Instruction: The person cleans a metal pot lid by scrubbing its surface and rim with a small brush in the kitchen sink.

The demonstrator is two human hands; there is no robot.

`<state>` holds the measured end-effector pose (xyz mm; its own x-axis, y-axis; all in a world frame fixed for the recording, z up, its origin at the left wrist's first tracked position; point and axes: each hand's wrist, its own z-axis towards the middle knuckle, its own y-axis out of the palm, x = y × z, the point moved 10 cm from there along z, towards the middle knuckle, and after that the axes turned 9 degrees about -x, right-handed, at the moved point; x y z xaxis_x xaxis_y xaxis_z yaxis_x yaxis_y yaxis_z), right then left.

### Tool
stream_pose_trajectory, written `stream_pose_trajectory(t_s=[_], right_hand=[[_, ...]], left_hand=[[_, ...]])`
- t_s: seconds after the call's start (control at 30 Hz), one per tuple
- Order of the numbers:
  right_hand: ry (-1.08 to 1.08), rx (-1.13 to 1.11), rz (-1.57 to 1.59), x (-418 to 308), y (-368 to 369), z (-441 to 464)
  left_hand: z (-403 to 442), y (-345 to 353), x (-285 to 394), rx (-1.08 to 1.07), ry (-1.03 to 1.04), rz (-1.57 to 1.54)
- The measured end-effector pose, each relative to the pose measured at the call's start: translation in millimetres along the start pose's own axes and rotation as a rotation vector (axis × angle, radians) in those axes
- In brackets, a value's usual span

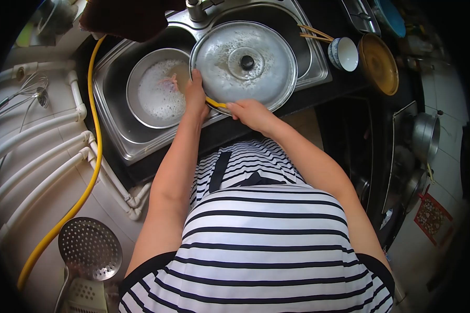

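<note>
A large round metal lid (224,78) with a black knob and soapy suds on it lies over the right basin of the steel sink. My left hand (195,96) grips the lid's left edge, thumb on top. Near the lid's lower edge my right hand (250,113) is closed on a thin yellow thing (215,103), which touches the rim; the rest of it is hidden. Left of the lid, a metal basin (136,99) of foamy water stands in the left part of the sink, with something pinkish in the foam.
The steel sink (107,112) has a faucet (196,10) at its back. White bowls (344,53), chopsticks (316,34) and a brown plate (379,65) are at the right. A yellow hose (95,104), white pipes and a skimmer (90,248) are at the left.
</note>
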<state>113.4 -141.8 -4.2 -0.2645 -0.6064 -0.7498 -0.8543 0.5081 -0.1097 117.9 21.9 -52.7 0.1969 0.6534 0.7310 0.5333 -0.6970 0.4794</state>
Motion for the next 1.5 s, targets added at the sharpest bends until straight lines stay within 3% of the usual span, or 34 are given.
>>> stream_pose_trajectory(t_s=[0.1,0.3,0.47,0.6,0.77,0.9,0.97,1.07,1.27,1.37,1.5], right_hand=[[-0.014,-0.006,0.039,-6,-4,-5],[0.275,-0.145,0.019,28,-33,-45],[-0.004,-0.041,-0.013,-5,-6,-1],[-0.05,-0.008,-0.019,-14,-8,-4],[0.289,-0.152,-0.047,30,-38,-47],[0.176,-0.095,-0.043,11,-14,-18],[-0.046,0.007,-0.012,-12,-4,1],[-0.09,-0.007,-0.065,-16,-6,0],[0.286,-0.161,-0.09,33,-40,-43],[0.103,-0.077,-0.107,6,-23,-22],[0.013,-0.005,-0.003,-7,-1,5]], left_hand=[[-5,-2,5,0.043,-0.029,-0.046],[3,-7,-6,-0.015,-0.039,-0.065],[-2,-1,-5,-0.031,-0.064,-0.095],[0,-6,-7,-0.03,-0.076,-0.056],[7,-11,-17,-0.035,-0.074,-0.076],[2,-7,-10,0.005,-0.044,-0.061],[0,-5,-9,-0.014,-0.047,-0.082],[-2,-4,-9,-0.011,-0.08,-0.081],[7,-12,-18,-0.039,-0.031,-0.067],[3,-7,-13,-0.021,-0.023,-0.05],[3,-11,-11,-0.004,-0.03,-0.034]])
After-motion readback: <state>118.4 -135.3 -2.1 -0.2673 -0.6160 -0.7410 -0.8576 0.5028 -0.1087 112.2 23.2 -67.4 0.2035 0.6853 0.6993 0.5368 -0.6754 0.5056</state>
